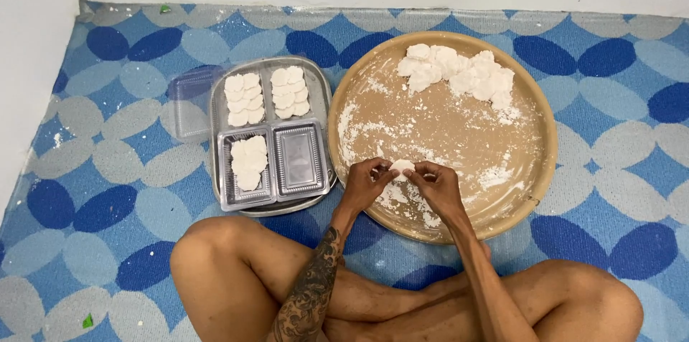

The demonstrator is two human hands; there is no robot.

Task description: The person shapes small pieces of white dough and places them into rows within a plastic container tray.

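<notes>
My left hand [366,183] and my right hand [438,185] meet over the near edge of a large round brown tray [531,134], and together they pinch a small white dough piece [402,165]. A pile of white dough lumps [459,73] lies at the far side of the tray, with flour scattered over its surface. To the left, a metal plate [321,91] carries shaped white pieces [267,96] in two rows and a clear plastic two-compartment box [298,159]. The box's left compartment holds several shaped pieces [248,161].
I sit cross-legged on a blue and grey patterned floor mat [108,170], my knees at the bottom of the view. A clear plastic lid [188,101] lies left of the metal plate. White walls [32,69] border the mat at the left and back.
</notes>
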